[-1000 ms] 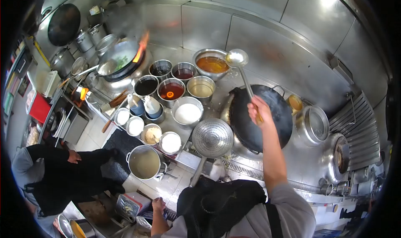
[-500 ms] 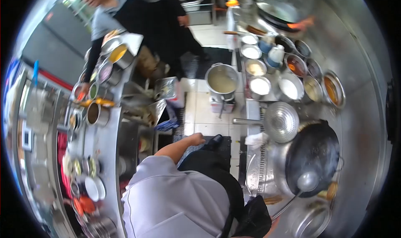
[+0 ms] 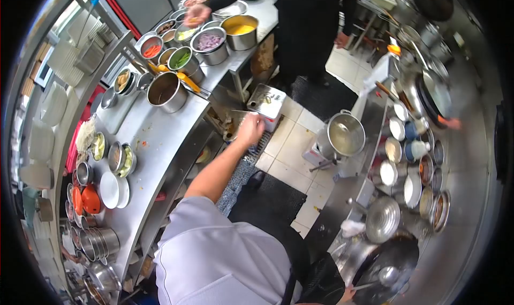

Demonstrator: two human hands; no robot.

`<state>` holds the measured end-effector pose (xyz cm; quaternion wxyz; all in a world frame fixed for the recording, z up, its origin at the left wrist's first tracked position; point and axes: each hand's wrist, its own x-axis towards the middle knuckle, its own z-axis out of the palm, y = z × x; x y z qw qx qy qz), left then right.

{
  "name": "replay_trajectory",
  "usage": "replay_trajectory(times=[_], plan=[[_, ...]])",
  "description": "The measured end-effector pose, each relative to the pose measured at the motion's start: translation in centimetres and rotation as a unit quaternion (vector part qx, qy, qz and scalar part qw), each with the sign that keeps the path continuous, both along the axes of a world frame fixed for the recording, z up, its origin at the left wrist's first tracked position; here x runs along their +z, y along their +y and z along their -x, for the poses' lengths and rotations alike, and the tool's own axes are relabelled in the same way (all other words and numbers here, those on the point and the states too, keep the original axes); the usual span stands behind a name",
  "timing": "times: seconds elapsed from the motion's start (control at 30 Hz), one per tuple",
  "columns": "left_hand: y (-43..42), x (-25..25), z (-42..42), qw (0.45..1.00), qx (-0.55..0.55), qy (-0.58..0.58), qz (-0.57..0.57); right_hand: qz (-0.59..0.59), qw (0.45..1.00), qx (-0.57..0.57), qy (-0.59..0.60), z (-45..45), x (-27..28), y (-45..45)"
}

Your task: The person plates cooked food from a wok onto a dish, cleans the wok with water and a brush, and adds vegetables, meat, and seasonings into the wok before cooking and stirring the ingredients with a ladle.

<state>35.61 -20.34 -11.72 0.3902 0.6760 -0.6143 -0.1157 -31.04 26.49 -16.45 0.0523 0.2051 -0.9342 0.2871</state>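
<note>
Ladle (image 3: 389, 275) in right fingers (image 3: 349, 292) over wok (image 3: 401, 250), left fingers (image 3: 259, 124) curled, grasp unclear, near counter edge (image 3: 205, 108), open tile floor (image 3: 284, 144) beside

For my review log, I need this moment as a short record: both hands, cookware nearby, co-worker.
Left hand: extended, near a square container; anything held is unclear
Right hand: grip on the ladle, partly hidden
Wok: dark, ladle bowl over it
Strainer: perforated, beside the wok
Stockpot: pale contents
Co-worker's hand: above metal food containers
</note>
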Motion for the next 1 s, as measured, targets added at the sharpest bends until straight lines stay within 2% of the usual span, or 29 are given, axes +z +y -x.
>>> replay_trajectory(times=[0.03, 0.07, 0.13, 0.2, 0.27, 0.3, 0.4, 0.5, 0.53, 0.57, 0.63, 0.67, 0.7, 0.77, 0.8, 0.9, 1.0], plan=[[-3.3, 1.1, -3.4, 0.995, 0.047, -0.002, 0.083, -0.036, 0.983, 0.114, 0.139, 9.7, -7.7, 5.4], [-6.3, 3.1, -6.4, 0.987, 0.11, 0.008, 0.116, -0.057, 0.997, 0.009, 0.049, 3.2, -2.3, 1.9], [-12.5, 5.8, -13.4, 0.96, 0.185, -0.05, 0.206, -0.082, 0.996, -0.043, -0.017, -4.1, 4.3, -4.1], [-17.9, 8.0, -20.0, 0.956, 0.242, -0.1, 0.135, -0.097, 0.993, -0.046, -0.044, -7.3, 6.7, -7.9], [-22.2, 8.1, -25.1, 0.94, 0.3, -0.156, -0.047, -0.105, 0.992, -0.043, -0.063, -9.0, 8.2, -10.4], [-24.3, 8.0, -27.3, 0.933, 0.294, -0.111, -0.177, -0.109, 0.99, -0.044, -0.074, -9.6, 8.8, -11.4], [-28.1, 5.6, -31.0, 0.902, 0.242, -0.142, -0.329, -0.114, 0.987, -0.049, -0.106, -11.2, 10.0, -13.7], [-28.0, 5.6, -31.4, 0.907, 0.223, -0.147, -0.327, -0.11, 0.984, -0.05, -0.131, -11.8, 10.9, -14.7], [-28.2, 3.5, -32.9, 0.924, 0.205, -0.159, -0.279, -0.108, 0.983, -0.051, -0.139, -11.8, 11.0, -14.8], [-28.8, 1.9, -34.7, 0.925, 0.203, -0.163, -0.278, -0.105, 0.982, -0.051, -0.15, -11.8, 11.0, -14.9], [-28.5, 2.2, -35.0, 0.95, 0.131, -0.116, -0.259, -0.097, 0.979, -0.055, -0.171, -11.7, 11.3, -14.8], [-28.6, 2.3, -34.9, 0.956, 0.161, -0.077, -0.235, -0.09, 0.978, -0.057, -0.182, -11.6, 11.4, -14.6], [-28.3, 2.3, -34.4, 0.957, 0.154, -0.081, -0.234, -0.083, 0.976, -0.06, -0.193, -11.4, 11.5, -14.2], [-27.1, 2.3, -33.0, 0.947, 0.154, -0.237, -0.154, -0.063, 0.972, -0.064, -0.218, -10.6, 11.4, -13.0], [-26.6, 3.1, -32.5, 0.948, 0.148, -0.215, -0.183, -0.05, 0.969, -0.068, -0.231, -10.1, 11.5, -12.3], [-28.1, 2.4, -34.5, 0.955, 0.165, -0.181, -0.165, 0.014, 0.955, -0.073, -0.289, -7.9, 11.3, -9.1], [-27.4, 7.1, -33.7, 0.954, 0.142, -0.218, -0.148, 0.135, 0.911, -0.071, -0.383, -2.3, 8.9, -2.8]])
